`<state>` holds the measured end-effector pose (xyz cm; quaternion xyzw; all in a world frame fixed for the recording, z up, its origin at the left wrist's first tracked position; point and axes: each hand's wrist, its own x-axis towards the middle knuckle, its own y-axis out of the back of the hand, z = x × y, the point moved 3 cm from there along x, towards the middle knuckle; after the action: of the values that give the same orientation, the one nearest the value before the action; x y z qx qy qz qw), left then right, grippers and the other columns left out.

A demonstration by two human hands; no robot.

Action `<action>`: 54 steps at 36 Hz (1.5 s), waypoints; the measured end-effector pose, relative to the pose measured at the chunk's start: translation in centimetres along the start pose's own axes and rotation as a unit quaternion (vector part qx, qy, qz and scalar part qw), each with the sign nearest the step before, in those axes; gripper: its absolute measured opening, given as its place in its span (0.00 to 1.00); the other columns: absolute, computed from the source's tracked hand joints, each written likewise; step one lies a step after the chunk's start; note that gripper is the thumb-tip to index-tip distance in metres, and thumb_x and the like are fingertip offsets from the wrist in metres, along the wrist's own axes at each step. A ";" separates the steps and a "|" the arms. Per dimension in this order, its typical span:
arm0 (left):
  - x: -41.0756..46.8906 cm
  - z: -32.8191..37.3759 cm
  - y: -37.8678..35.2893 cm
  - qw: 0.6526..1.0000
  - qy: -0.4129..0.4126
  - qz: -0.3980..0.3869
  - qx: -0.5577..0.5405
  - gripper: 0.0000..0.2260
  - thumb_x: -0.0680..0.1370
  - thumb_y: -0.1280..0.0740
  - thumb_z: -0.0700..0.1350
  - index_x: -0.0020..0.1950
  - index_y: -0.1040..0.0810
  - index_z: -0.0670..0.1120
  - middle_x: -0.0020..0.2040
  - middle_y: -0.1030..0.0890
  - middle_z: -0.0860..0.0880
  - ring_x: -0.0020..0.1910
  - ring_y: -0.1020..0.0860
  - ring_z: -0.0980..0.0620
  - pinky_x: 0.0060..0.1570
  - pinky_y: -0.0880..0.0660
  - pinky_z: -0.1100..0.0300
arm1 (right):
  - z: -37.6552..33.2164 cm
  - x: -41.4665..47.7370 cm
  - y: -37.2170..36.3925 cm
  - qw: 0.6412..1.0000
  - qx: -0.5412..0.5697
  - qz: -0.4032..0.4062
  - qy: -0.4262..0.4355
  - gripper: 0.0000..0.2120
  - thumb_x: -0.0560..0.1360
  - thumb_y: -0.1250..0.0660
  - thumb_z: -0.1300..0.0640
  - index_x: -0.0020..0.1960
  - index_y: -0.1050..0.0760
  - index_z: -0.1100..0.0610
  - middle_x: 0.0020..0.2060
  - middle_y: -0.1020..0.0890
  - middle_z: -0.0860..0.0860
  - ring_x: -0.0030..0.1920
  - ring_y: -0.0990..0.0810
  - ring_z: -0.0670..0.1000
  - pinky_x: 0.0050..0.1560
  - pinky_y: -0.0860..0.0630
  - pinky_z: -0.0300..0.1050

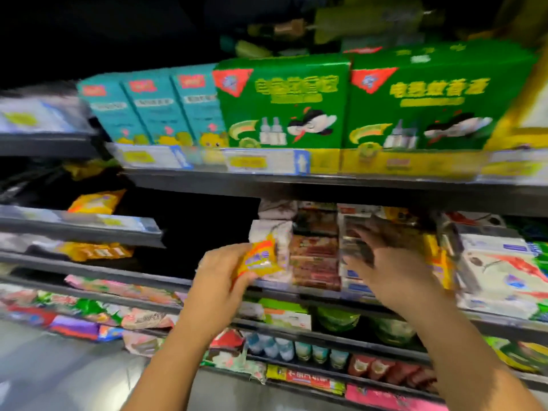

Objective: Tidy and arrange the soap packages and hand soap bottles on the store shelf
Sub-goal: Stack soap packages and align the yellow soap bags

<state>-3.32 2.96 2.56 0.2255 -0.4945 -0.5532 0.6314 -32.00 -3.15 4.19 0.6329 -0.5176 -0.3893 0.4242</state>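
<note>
Yellow soap package (258,261) is gripped in the left hand (221,280), tilted, just in front of the shelf's white stack (274,232). The right hand (385,262), fingers spread and empty, hovers further right, by the brown stack (315,256).

Right hand (391,262) smeared by motion blur (fingers (364,236) indistinct), price labels (261,162) unreadable, print on yellow packet (259,259) illegible

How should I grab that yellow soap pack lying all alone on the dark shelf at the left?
Probably from the front. The yellow soap pack lies fairly flat with a long edge facing out, and another shelf hangs over it, so reaching from above looks awkward. Pinch the front edge, thumb on top and fingers under, then slide it out.
</note>
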 end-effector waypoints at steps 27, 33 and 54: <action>3.1 -12.1 -2.3 0.982 0.094 -0.145 -0.073 0.12 0.84 0.40 0.46 0.65 0.21 0.50 0.61 0.22 0.52 0.60 0.25 0.53 0.52 0.35 0.65 | -0.8 1.1 -3.5 0.997 -0.005 0.042 -0.072 0.26 0.81 0.43 0.42 0.77 0.39 0.47 0.77 0.40 0.50 0.77 0.45 0.53 0.75 0.45 0.50; 3.0 -11.6 -1.3 0.980 0.108 -0.136 -0.094 0.11 0.84 0.39 0.47 0.63 0.21 0.52 0.57 0.21 0.55 0.54 0.25 0.56 0.51 0.30 0.63 | -0.8 1.1 -3.6 0.996 0.016 0.047 -0.076 0.26 0.80 0.42 0.42 0.77 0.38 0.46 0.77 0.39 0.51 0.77 0.45 0.52 0.74 0.44 0.50; 6.5 6.4 -4.9 0.974 -0.124 -0.181 -0.056 0.09 0.81 0.37 0.51 0.59 0.21 0.56 0.61 0.19 0.55 0.59 0.24 0.52 0.57 0.27 0.59 | 7.6 -0.9 3.2 0.967 -0.223 0.021 -0.119 0.31 0.76 0.32 0.46 0.75 0.40 0.43 0.66 0.25 0.51 0.71 0.34 0.56 0.71 0.41 0.59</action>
<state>-11.91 -2.75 3.50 0.2055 -0.4881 -0.7085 0.4665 -40.31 -3.57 4.65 0.4599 -0.4776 -0.5587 0.4982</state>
